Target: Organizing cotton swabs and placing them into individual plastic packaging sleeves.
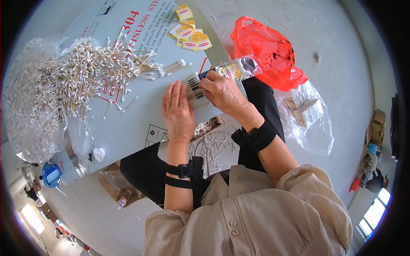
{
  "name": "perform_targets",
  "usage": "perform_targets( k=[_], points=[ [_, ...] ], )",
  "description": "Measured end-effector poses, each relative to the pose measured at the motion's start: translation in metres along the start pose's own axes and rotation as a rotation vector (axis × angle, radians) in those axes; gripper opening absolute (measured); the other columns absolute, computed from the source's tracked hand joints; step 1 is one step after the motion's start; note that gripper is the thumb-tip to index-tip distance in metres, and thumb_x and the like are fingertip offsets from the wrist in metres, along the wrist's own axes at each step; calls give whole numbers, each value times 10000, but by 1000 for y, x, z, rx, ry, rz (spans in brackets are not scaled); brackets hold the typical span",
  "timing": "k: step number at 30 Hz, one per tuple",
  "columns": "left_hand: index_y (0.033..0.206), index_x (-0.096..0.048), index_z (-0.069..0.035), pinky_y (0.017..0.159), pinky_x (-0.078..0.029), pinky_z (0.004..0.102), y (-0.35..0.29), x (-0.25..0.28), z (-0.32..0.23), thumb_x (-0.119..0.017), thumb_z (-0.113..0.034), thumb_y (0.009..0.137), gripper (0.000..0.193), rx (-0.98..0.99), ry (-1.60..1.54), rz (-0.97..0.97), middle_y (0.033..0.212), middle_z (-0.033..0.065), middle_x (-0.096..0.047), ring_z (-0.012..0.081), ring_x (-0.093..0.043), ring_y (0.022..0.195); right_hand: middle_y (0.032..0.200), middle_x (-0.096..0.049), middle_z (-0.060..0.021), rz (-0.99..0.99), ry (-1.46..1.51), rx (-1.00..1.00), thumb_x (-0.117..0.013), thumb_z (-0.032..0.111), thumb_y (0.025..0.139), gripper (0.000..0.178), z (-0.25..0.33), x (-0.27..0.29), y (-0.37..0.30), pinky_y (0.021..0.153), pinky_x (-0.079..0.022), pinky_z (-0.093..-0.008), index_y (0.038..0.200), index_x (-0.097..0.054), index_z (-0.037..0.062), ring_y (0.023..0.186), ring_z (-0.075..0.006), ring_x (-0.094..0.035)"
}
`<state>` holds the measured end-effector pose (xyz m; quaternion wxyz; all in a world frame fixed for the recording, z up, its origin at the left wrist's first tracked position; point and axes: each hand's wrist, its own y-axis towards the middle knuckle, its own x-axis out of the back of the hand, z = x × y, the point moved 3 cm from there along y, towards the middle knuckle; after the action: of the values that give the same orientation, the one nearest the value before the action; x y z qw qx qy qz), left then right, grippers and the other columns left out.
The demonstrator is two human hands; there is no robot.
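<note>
My left hand (178,112) lies with fingers stretched out on the table, against the near left end of a row of cotton swabs (192,83). My right hand (225,91) has its fingers bent and pinched together on the right side of that row, over a dark strip. What lies under its fingertips is partly hidden, but it appears to grip swabs. Just beyond the right hand is a clear plastic pack of swabs (244,70) with a yellow and white card (232,71) in it. A small bunch of loose swabs (174,67) lies ahead of my left hand.
A large heap of swabs (77,72) spills from a clear bag (21,102) at the left. Yellow cards (190,36) lie at the table's far edge. A red plastic bag (265,47) and a clear bag with packs (303,106) are at the right. Swabs litter the floor.
</note>
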<state>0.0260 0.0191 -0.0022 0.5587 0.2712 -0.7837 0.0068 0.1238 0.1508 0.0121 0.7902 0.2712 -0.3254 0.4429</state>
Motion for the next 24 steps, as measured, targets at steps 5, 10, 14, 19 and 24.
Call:
perform_targets(
  k=[5, 10, 14, 19, 24],
  points=[
    [1396, -472, 3, 1131, -304, 511, -5, -7, -6, -630, -160, 887, 557, 55, 61, 60, 1502, 152, -420, 341, -373, 1406, 900, -598, -142, 18, -14, 9, -686, 31, 798, 131, -4, -3, 4, 708, -526, -413, 908, -616, 14, 823, -358, -637],
    [1471, -377, -19, 1171, -239, 512, -8, -9, -9, -594, -290, 938, 637, 98, 87, 131, 1551, 155, -338, 339, -300, 1446, 823, -608, -170, 28, -9, -57, -650, 38, 818, 82, -5, -4, 8, 694, -515, -429, 854, -596, -12, 814, -379, -631],
    [1490, -348, -24, 1175, -222, 515, -8, -10, -9, -588, -334, 943, 673, 99, 85, 136, 1562, 158, -316, 342, -279, 1456, 774, -604, -177, -40, 66, -73, -636, 31, 813, 65, -6, -5, 10, 682, -505, -437, 838, -600, -17, 787, -392, -622],
    [1491, -348, -23, 1172, -213, 529, -11, -4, -10, -564, -355, 954, 667, 97, 51, 54, 1569, 164, -304, 352, -267, 1460, 780, -605, -167, -45, 109, -61, -642, 25, 799, 55, -9, -4, 7, 688, -504, -427, 839, -620, -4, 799, -375, -625],
    [1495, -334, -11, 1175, -186, 543, -17, -7, -12, -562, -367, 952, 688, 65, 66, 152, 1582, 178, -274, 354, -243, 1471, 852, -613, -152, -32, 121, -36, -656, -12, 770, 82, -5, -3, 4, 715, -515, -408, 849, -634, -9, 847, -358, -631]
  ],
)
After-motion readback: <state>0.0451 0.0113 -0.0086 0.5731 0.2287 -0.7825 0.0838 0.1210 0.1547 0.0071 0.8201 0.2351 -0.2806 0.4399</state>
